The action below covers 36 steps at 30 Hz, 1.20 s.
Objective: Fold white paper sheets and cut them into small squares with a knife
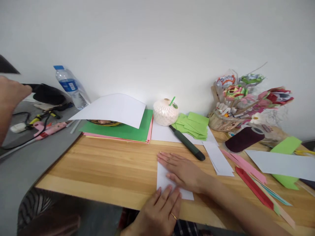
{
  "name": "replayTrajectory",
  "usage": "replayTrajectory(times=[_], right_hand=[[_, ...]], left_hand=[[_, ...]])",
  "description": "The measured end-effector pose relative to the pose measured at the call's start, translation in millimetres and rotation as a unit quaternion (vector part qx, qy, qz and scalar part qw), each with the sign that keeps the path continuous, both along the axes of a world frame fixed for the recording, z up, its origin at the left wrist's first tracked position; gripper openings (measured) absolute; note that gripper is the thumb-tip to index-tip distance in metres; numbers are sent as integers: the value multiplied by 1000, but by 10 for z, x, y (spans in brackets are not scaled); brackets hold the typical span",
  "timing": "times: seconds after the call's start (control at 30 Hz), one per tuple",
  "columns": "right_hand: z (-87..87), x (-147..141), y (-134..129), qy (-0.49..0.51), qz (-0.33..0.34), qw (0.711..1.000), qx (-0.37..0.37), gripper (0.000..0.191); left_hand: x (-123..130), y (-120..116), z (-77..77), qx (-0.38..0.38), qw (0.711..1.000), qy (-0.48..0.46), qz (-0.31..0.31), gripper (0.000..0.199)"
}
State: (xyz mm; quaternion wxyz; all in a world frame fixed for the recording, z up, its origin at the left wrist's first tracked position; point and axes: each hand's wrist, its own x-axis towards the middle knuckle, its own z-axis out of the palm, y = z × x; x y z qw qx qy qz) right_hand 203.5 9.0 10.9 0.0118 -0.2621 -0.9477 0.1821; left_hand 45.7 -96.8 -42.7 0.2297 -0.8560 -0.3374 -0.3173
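Note:
A small white sheet of paper [161, 178] lies on the wooden table near its front edge. Flat across its upper part is my right hand [184, 172], fingers stretched toward the left. My left hand [161, 208], with a ring on one finger, rests its fingertips on the lower edge of the paper. Neither hand is wrapped round anything. Part of the sheet is hidden beneath the hands. Just beyond it, a dark green pen-like tool [188, 143] lies slantwise, and to the right are narrow white paper strips [219, 159].
Green paper pieces [193, 124], a white coconut-shaped object [166, 112] and stacked coloured paper [145, 126] stand behind. Right are a dark thread spool [243, 140], folded strips [254, 188] and paper flowers [235, 93]. Left, another person's hand [12, 93] is above a pink glue gun [48, 128].

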Motion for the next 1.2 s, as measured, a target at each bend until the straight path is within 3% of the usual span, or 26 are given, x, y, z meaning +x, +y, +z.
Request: replayTrajectory(times=[0.2,0.3,0.5,0.67,0.77,0.87,1.0,1.2], right_hand=[[-43,13,179,-15,-50,998,43,59],[11,-14,112,-17,-65,996,58,61],[74,-124,-206,-17,11,999,26,55],[-33,-110,60,-11,-33,999,39,59],[-25,-56,117,-5,-63,996,58,60],[34,46,-110,4,-73,995,64,59],[37,272,-424,-11,-26,998,57,57],[-59,505,-279,-36,-88,984,148,54]], left_hand=[[-33,-22,27,2,1000,27,15,35],[-30,-30,46,-1,999,29,15,36],[5,-35,28,-17,1000,-11,8,37],[-7,-62,-8,-18,999,40,21,33],[-16,-70,-11,-16,998,49,30,33],[-19,-70,-3,-23,997,60,33,34],[-25,-81,34,-37,996,73,24,33],[-92,-97,186,-117,988,102,-8,42]])
